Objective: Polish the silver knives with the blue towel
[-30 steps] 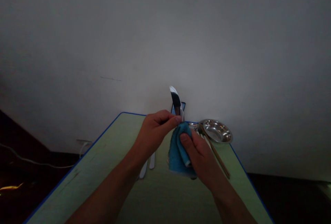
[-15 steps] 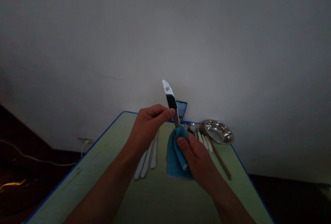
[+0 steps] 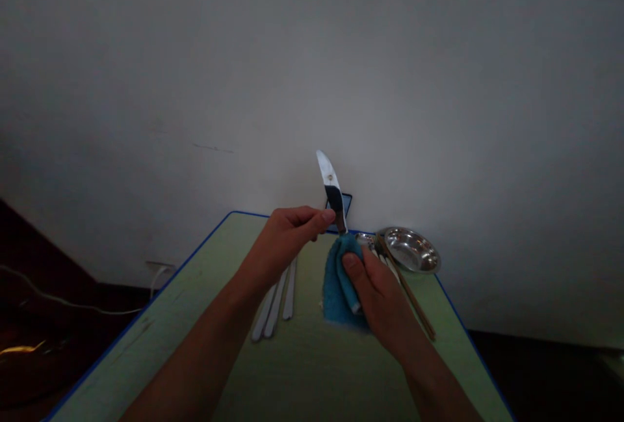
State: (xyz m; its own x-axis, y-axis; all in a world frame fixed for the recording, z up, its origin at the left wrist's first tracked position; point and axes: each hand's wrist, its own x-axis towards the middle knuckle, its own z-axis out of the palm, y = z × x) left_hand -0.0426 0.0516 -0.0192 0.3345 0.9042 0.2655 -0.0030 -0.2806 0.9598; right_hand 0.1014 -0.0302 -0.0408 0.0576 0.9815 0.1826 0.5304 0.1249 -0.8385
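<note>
Now the knife points up above the table. The left hand pinches it low on the blade; the right hand squeezes the blue cloth around its bottom end. It looks stiff, light and maybe slippery, so that end, hidden by the cloth, seems best to hold.

Three utensils on table, left of bowl, phone behind knife
</note>
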